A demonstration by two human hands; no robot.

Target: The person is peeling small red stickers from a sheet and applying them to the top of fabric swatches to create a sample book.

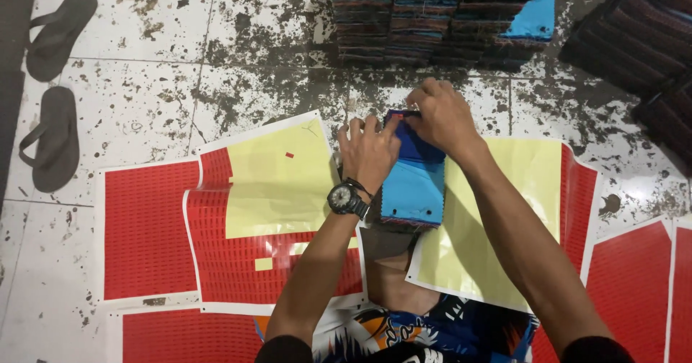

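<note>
Stained white floor tiles (144, 74) are spreading under everything, with red and yellow sticker sheets (267, 211) lying flat just below both hands and a pair of dark sandals (54, 89) sitting well off beyond the left hand. Stacks of dark striped cloth pieces (432, 17) are standing just past the fingertips.

A stack of blue cloth pieces (414, 179) is resting between the two hands, its long axis running away from the person, its far end under the fingers. The left hand (367, 150), wearing a black wristwatch (347, 199), is lying with fingers curled against the stack's left edge, steadying it rather than closing around it. The right hand (441, 114) is pinching at the stack's far top edge, thumb and fingers closed on the uppermost blue piece, so it is the nearer hand to that edge. Whether something small is between its fingertips cannot be told.
</note>
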